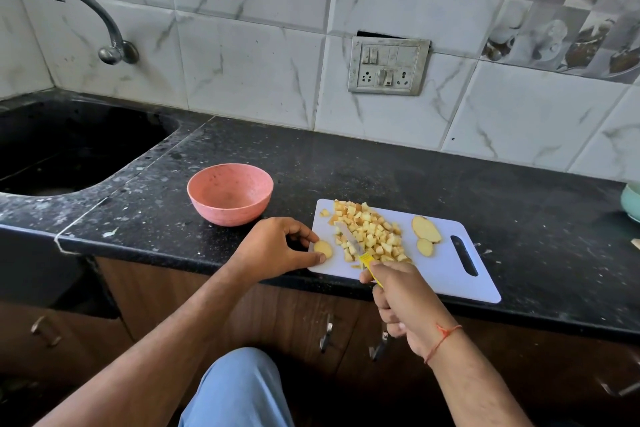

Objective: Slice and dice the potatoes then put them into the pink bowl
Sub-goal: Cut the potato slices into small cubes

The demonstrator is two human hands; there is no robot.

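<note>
A white cutting board [446, 274] lies on the black counter with a heap of diced potato [372, 232] on its left half. My right hand [401, 298] grips a yellow-handled knife [353, 243] whose blade lies against the heap. My left hand [277, 246] pinches a round potato slice [323, 249] at the board's left edge. Two more potato slices [426, 234] lie right of the heap. The pink bowl [230, 193] stands empty to the left of the board.
A black sink [62, 149] with a tap [100, 24] is at the far left. A pale green container [632, 201] shows at the right edge. The board overhangs the counter's front edge slightly. Cabinet handles [327, 336] are below the counter.
</note>
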